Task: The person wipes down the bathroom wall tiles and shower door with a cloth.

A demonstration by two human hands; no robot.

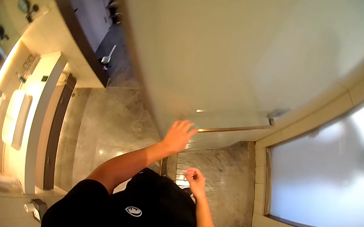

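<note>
A large frosted glass panel [231, 49] with a metal bar [232, 130] across it rises in front of me. My left hand [178, 136] reaches up to the panel beside the left end of the bar, fingers stretched and a little apart. Whether its fingertips touch the glass, I cannot tell. Lower and to the right is my right hand [194, 181], held over the floor in front of my body with its fingers curled in. What those fingers hold, if anything, is hidden.
On the left stands a washbasin [13, 116] beside a lit mirror, with a toilet paper roll [29, 208] below. A frosted window [335, 173] fills the right wall. Past a doorway, a white long-handled object [108, 56] lies on the dark floor.
</note>
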